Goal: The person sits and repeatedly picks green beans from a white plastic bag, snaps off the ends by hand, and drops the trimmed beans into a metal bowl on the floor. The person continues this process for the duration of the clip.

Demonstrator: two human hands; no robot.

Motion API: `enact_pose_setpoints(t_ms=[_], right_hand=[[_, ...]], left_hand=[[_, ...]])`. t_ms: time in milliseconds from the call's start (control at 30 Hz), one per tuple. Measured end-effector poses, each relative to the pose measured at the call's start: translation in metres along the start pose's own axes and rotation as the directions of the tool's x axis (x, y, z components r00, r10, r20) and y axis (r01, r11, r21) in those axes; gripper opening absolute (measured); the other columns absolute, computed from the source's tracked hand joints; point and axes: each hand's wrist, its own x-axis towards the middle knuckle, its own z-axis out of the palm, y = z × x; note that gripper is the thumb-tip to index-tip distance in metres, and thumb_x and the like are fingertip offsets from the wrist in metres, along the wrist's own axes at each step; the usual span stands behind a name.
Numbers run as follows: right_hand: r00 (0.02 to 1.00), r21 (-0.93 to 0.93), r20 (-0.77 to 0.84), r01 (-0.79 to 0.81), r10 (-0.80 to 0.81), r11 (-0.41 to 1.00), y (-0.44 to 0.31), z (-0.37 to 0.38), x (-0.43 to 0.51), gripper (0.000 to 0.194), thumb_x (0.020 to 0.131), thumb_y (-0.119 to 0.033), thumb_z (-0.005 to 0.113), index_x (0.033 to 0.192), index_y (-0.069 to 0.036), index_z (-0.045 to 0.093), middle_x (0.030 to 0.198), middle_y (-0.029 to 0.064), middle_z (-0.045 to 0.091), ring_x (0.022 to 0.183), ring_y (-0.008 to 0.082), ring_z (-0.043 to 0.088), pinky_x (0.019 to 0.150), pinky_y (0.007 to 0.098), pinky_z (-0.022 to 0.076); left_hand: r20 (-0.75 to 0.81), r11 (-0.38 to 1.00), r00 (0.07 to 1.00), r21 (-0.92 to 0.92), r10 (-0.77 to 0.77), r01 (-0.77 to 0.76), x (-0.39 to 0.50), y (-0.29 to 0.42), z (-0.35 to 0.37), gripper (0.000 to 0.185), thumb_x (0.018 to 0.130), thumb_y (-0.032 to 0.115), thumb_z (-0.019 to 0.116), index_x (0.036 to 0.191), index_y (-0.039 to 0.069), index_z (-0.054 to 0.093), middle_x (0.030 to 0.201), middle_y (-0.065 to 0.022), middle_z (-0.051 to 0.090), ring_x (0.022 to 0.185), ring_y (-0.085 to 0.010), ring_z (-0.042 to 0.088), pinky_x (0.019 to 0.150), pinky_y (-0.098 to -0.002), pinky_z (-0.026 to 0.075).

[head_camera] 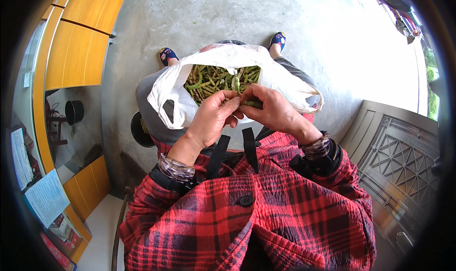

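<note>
My left hand (210, 119) and my right hand (274, 109) meet over the near side of a white plastic bag (228, 55). Pinched where the fingertips come together is a green bean pod (236, 82), its free end sticking up and away from me. Another piece of pod (253, 103) lies under the curled fingers of the right hand. Below, the bag gapes wide, and a heap of green and brownish bean pods (206, 82) fills it. My fingers hide part of the pods, so I cannot tell whether the held pod is split.
Left of my leg, a black bucket (140, 130) on the concrete floor (149, 18) holds small pale pieces. A yellow wooden cabinet (76, 53) with mirrored glass stands to the left. On the right is a grey metal door (395, 157) with lattice work.
</note>
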Motion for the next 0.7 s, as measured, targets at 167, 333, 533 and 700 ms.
enact_pose_setpoints(t_ms=[167,333,533,700], right_hand=[[0.998,0.013,0.005,-0.070,0.070,0.997,0.0009,-0.0001,0.0014,0.020,0.084,-0.012,0.065,0.098,0.001,0.060,0.084,0.0143,0.066,0.079,0.0195,0.065,0.070,0.0330,0.0512],[0.987,0.021,-0.028,-0.160,0.160,0.987,-0.0011,-0.0011,0.0016,0.026,0.084,-0.017,0.067,0.099,0.004,0.061,0.086,0.0151,0.067,0.081,0.0194,0.064,0.072,0.0323,0.0514],[0.956,0.048,-0.014,-0.293,0.294,0.955,-0.0011,-0.0063,0.0036,0.033,0.082,-0.022,0.068,0.101,0.006,0.062,0.088,0.0148,0.067,0.085,0.0193,0.064,0.075,0.0321,0.0506],[0.957,0.076,-0.007,-0.287,0.288,0.955,-0.0029,-0.0038,0.0044,0.035,0.083,-0.023,0.067,0.100,0.008,0.061,0.089,0.0147,0.067,0.086,0.0188,0.063,0.075,0.0315,0.0502]], left_hand=[[-0.051,0.997,0.999,-0.075,0.013,-0.017,0.0013,-0.0024,-0.0013,0.020,0.094,0.020,0.061,0.102,0.001,0.058,0.088,-0.0048,0.062,0.075,-0.0122,0.061,0.063,-0.0240,0.050],[-0.056,0.998,0.998,-0.067,-0.019,0.015,-0.0011,0.0012,-0.0018,0.020,0.094,0.017,0.060,0.104,0.000,0.060,0.091,-0.0051,0.063,0.078,-0.0129,0.062,0.071,-0.0273,0.055],[-0.012,0.998,0.999,0.049,0.046,-0.045,-0.0067,0.0010,0.0036,0.022,0.096,0.013,0.056,0.114,0.001,0.057,0.088,-0.0043,0.060,0.078,-0.0134,0.061,0.072,-0.0275,0.054],[-0.022,0.986,0.997,0.149,0.077,-0.073,-0.0047,-0.0001,0.0016,0.016,0.094,0.010,0.053,0.107,0.001,0.057,0.085,-0.0049,0.060,0.070,-0.0108,0.056,0.063,-0.0237,0.048]])
